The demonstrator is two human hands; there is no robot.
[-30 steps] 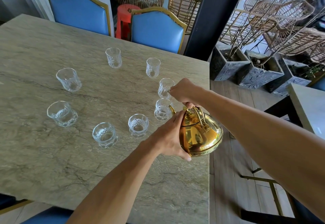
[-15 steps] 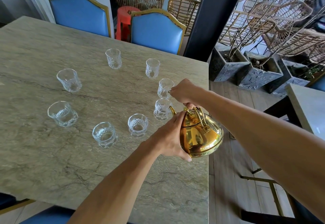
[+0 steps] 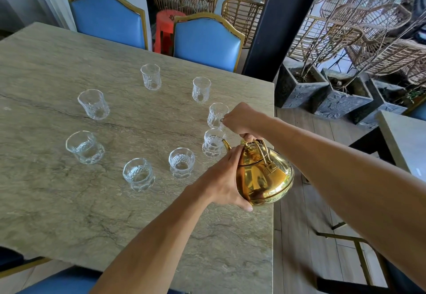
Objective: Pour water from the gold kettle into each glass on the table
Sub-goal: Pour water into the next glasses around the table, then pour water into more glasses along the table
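Note:
The gold kettle [image 3: 265, 176] hangs tilted to the left over the table's right edge. My right hand [image 3: 244, 120] grips its handle from above. My left hand [image 3: 224, 178] presses against the kettle's body and lid. The spout tip sits at the rim of a low cut glass [image 3: 213, 142]. Several more clear glasses stand in a loose ring on the stone table [image 3: 69, 213], among them a taller one [image 3: 216, 115] just behind the spout and a short one [image 3: 181, 162] to its left. I cannot tell how much water is in any glass.
Two blue chairs with gold frames [image 3: 207, 40] stand at the table's far side, with a red stool [image 3: 168, 28] between them. A black pillar [image 3: 281, 21], stone planters [image 3: 302, 88] and wicker chairs lie to the right. A second table's corner [image 3: 403, 139] shows at far right.
Hands and kettle hold nearly the same pose over the same glass. Only the view has shifted slightly.

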